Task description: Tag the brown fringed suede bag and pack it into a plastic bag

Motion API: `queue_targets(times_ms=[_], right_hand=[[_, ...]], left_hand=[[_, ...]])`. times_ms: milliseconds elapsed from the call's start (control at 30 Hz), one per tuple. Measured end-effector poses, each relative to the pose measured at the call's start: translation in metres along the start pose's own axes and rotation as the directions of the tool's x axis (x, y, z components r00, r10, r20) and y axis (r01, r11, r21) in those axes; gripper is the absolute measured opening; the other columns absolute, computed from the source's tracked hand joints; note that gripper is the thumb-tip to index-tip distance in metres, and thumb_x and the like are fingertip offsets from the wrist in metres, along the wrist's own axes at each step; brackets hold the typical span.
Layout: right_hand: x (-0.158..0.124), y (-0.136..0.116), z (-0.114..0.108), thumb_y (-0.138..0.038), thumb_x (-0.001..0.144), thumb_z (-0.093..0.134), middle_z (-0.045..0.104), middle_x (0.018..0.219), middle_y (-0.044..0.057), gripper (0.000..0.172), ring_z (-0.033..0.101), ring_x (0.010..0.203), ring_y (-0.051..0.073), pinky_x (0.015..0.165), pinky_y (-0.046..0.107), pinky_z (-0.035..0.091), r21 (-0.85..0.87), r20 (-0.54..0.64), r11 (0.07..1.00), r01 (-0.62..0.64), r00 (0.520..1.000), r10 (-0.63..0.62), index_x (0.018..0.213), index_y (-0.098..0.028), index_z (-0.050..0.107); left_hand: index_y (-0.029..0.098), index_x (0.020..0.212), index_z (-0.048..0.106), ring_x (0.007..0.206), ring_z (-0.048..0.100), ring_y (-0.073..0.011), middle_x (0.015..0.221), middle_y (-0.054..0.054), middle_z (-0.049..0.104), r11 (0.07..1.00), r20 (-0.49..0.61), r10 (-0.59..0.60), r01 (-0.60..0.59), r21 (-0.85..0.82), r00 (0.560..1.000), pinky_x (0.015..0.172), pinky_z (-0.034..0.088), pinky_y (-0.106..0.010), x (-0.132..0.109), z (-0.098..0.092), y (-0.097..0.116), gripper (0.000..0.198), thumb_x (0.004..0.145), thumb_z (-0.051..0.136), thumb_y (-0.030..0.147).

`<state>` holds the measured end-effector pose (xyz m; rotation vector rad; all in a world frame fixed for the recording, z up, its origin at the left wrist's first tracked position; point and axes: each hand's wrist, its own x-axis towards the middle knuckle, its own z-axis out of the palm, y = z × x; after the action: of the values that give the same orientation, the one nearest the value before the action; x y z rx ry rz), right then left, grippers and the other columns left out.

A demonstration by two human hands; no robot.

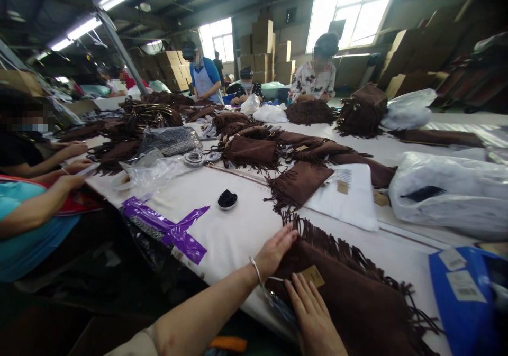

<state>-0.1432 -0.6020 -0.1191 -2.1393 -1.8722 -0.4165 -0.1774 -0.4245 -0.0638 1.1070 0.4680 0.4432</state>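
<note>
Both hands are resting flat, fingers spread, on the brown fringed suede bag: left hand smoothing its edge, right hand beside the paper tag; pressing evenly is best.

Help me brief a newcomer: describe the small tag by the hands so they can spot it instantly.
Start at the long white table, then the brown fringed bag at its near edge under both hands. The tan cardboard tag lies on it beside the right hand, the only pale square there.
</note>
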Motion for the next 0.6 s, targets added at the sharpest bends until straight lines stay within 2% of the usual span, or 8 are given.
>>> queue_targets(times_ms=[33,100,167,267,333,433,533,600], right_hand=[[-0.003,0.001,0.005,0.003,0.067,0.038,0.042,0.141,0.014,0.087,0.036,0.132,0.029,0.101,0.047,0.043,-0.005,-0.016,1.0,0.005,1.0,-0.005,0.146,-0.01,0.003],[-0.01,0.006,0.011,-0.002,0.067,0.041,0.049,0.135,0.014,0.088,0.041,0.128,0.03,0.098,0.045,0.045,-0.017,-0.079,0.999,0.051,0.996,-0.053,0.145,-0.009,0.002],[-0.016,0.013,0.009,-0.008,0.068,0.044,0.052,0.132,0.013,0.085,0.048,0.123,0.029,0.093,0.041,0.047,-0.045,-0.146,0.991,0.123,0.981,-0.129,0.146,-0.008,0.009],[-0.023,0.022,-0.01,-0.017,0.071,0.046,0.047,0.138,0.011,0.075,0.047,0.123,0.027,0.091,0.038,0.048,-0.106,-0.117,0.979,0.174,0.976,-0.186,0.143,-0.008,0.026],[-0.027,0.024,-0.029,-0.021,0.075,0.048,0.04,0.143,0.009,0.068,0.042,0.128,0.026,0.095,0.038,0.047,-0.135,-0.039,0.981,0.139,0.989,-0.146,0.141,-0.01,0.032],[-0.041,0.029,-0.053,-0.028,0.084,0.049,0.033,0.147,0.004,0.061,0.033,0.134,0.023,0.1,0.038,0.044,-0.119,0.046,0.991,0.067,0.997,-0.062,0.141,-0.014,0.032],[-0.072,0.036,-0.067,-0.029,0.089,0.047,0.033,0.148,0.004,0.054,0.031,0.135,0.024,0.104,0.04,0.04,-0.005,0.014,0.99,-0.139,0.99,0.139,0.14,-0.017,0.033],[-0.1,0.037,-0.073,-0.027,0.091,0.043,0.038,0.145,0.004,0.047,0.035,0.133,0.023,0.105,0.039,0.038,0.153,-0.066,0.917,-0.368,0.922,0.381,0.138,-0.021,0.038]], left_hand=[[0.02,0.131,0.05,0.13,0.041,-0.0257,0.134,-0.009,0.051,0.97,0.166,0.035,-0.074,0.233,0.986,0.114,0.024,-0.042,-0.009,0.005,-0.001,0.05,0.084,0.061,0.032],[0.021,0.137,0.043,0.138,0.025,-0.0263,0.144,-0.008,0.039,0.747,0.412,0.004,-0.277,0.605,0.911,0.117,0.01,-0.046,-0.024,0.013,-0.003,0.056,0.086,0.06,0.036],[0.019,0.141,0.036,0.139,0.022,-0.024,0.146,-0.008,0.035,0.57,0.476,-0.042,-0.37,0.733,0.878,0.117,0.01,-0.046,-0.032,0.018,-0.003,0.055,0.091,0.051,0.038],[0.019,0.143,0.03,0.139,0.024,-0.0183,0.148,-0.006,0.032,0.48,0.498,-0.065,-0.411,0.775,0.865,0.117,0.016,-0.041,-0.033,0.019,0.001,0.049,0.097,0.038,0.035],[0.02,0.143,0.031,0.14,0.021,-0.019,0.149,-0.006,0.029,0.401,0.521,-0.071,-0.454,0.796,0.85,0.117,0.016,-0.042,-0.029,0.017,0.001,0.049,0.095,0.041,0.029],[0.02,0.142,0.03,0.14,0.02,-0.0207,0.149,-0.006,0.029,0.293,0.542,-0.06,-0.505,0.812,0.838,0.116,0.02,-0.046,-0.025,0.015,-0.003,0.053,0.092,0.045,0.019],[0.02,0.145,0.022,0.141,0.018,-0.02,0.151,-0.007,0.027,0.201,0.572,0.062,-0.572,0.795,0.818,0.116,0.021,-0.047,-0.032,0.024,-0.005,0.055,0.093,0.038,0.016],[0.019,0.147,0.016,0.141,0.013,-0.0222,0.152,-0.008,0.02,0.128,0.669,0.054,-0.67,0.731,0.741,0.117,0.018,-0.047,-0.043,0.036,-0.006,0.061,0.092,0.043,0.02]])
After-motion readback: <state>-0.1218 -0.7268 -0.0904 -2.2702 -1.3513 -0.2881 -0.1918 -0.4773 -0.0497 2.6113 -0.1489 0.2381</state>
